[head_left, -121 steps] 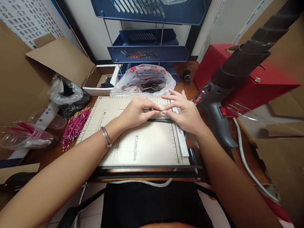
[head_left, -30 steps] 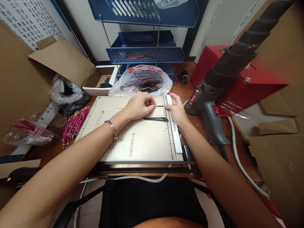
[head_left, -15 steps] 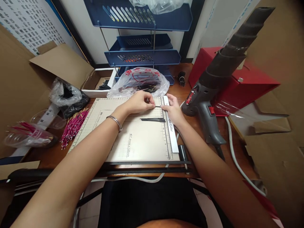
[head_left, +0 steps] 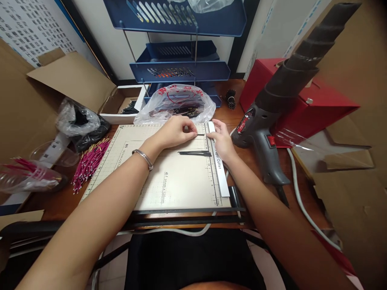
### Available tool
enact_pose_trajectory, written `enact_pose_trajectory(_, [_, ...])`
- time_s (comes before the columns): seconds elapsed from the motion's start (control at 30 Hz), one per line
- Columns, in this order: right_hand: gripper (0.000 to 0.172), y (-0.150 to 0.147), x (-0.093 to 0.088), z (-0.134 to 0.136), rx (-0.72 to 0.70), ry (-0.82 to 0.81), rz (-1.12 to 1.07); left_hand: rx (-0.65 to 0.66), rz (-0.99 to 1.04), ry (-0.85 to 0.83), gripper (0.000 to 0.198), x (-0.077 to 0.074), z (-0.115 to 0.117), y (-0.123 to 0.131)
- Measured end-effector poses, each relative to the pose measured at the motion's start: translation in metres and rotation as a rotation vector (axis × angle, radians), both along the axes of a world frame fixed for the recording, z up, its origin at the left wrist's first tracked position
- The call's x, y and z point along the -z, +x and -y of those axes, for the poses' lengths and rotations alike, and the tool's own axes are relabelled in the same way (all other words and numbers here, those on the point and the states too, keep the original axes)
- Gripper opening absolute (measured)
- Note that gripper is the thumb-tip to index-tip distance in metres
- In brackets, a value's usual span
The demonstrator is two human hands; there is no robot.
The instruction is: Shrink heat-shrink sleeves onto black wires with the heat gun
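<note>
My left hand (head_left: 177,133) is closed in a pinch on a thin black tube (head_left: 200,134), holding it flat on the beige paper cutter board (head_left: 169,181) with its end toward the white cutter rail (head_left: 220,173). My right hand (head_left: 223,141) rests on that rail's upper end, fingers curled over it and pressed down beside the tube's tip. A small row of black tubes (head_left: 195,153) lies on the board just below both hands.
A grey heat gun (head_left: 266,133) with a white cord lies right of the cutter, before a red box (head_left: 305,100). A plastic bag of black tubes (head_left: 175,104) sits behind the board. Magenta wires (head_left: 89,163) lie left, by cardboard boxes, plastic cups and a blue tray rack (head_left: 181,60).
Four seconds ago both hands pinched a tube together above the board. Since then my right hand moved onto the cutter rail and my left slid the tube toward it.
</note>
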State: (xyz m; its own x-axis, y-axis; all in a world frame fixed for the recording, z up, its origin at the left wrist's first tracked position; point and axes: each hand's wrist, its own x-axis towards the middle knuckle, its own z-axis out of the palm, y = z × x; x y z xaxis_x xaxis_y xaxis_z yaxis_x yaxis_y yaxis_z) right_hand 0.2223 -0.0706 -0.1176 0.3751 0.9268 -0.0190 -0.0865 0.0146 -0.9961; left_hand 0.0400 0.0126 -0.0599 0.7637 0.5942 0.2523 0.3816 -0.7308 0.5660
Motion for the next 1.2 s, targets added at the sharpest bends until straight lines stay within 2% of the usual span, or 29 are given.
enact_pose_trajectory(0.17, [0.059, 0.001, 0.002, 0.001, 0.013, 0.019, 0.030, -0.047, -0.036, 0.087, 0.013, 0.001, -0.003, 0.003])
enact_pose_trajectory(0.37, [0.059, 0.003, 0.008, 0.000, 0.003, 0.035, 0.045, -0.077, -0.048, 0.121, 0.019, 0.005, -0.009, 0.005])
enact_pose_trajectory(0.6, [0.058, 0.002, 0.004, -0.020, 0.107, -0.026, 0.020, -0.088, -0.039, 0.105, 0.021, 0.002, -0.006, 0.002])
enact_pose_trajectory(0.83, [0.062, 0.010, 0.002, -0.028, -0.020, -0.004, -0.071, -0.108, -0.057, 0.120, 0.021, 0.001, -0.009, 0.005])
enact_pose_trajectory(1.2, [0.056, 0.006, -0.003, -0.025, 0.005, 0.012, -0.199, -0.129, -0.077, 0.128, 0.021, 0.002, -0.009, 0.005])
